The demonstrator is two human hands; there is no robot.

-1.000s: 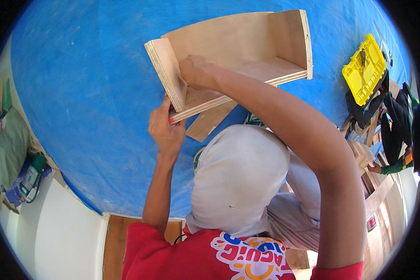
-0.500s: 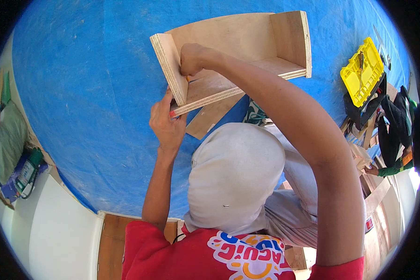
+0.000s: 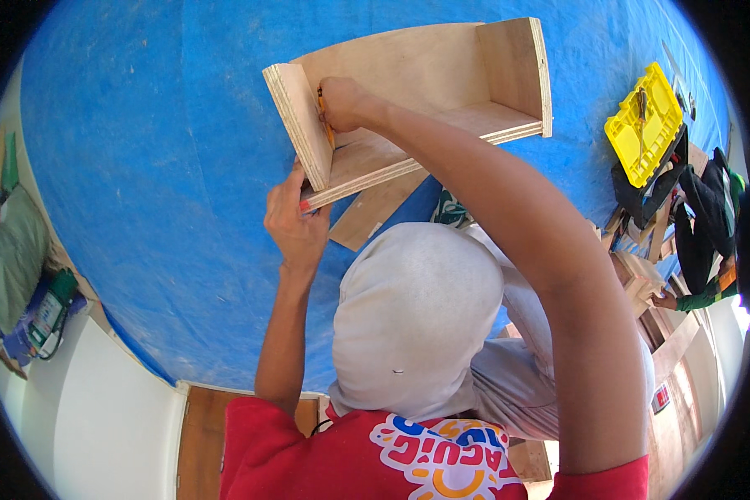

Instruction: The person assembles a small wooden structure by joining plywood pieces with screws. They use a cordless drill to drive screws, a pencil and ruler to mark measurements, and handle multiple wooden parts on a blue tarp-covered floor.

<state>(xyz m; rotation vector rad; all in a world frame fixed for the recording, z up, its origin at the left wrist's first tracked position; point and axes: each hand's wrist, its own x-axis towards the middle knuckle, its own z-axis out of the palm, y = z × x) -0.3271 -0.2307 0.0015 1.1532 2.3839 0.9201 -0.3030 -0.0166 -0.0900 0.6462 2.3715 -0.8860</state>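
Note:
A plywood box (image 3: 400, 62) with an open front and top rests tilted on the blue tarp. My left hand (image 3: 296, 223) is closed round its lower left corner, fingers behind the side panel and thumb near the bottom edge. A small red patch (image 3: 305, 205) shows at that corner; I cannot make out what it is. Inside the box, my right hand (image 3: 347, 104) is closed on a slim orange tool (image 3: 328, 133) held against the inner face of the left panel. The fist hides most of the tool, so its exact kind is unclear.
A loose wooden strip (image 3: 379, 208) lies beneath the box, by my knee. To the right stands a toolbox with a yellow tray lid (image 3: 647, 125). Beyond it, another person's hand (image 3: 665, 301) is near wood pieces. A green power tool (image 3: 52, 308) sits far left.
The box has shifted very slightly left. My right fist has turned a little, and more of the orange tool shows. The left hand keeps its hold on the corner.

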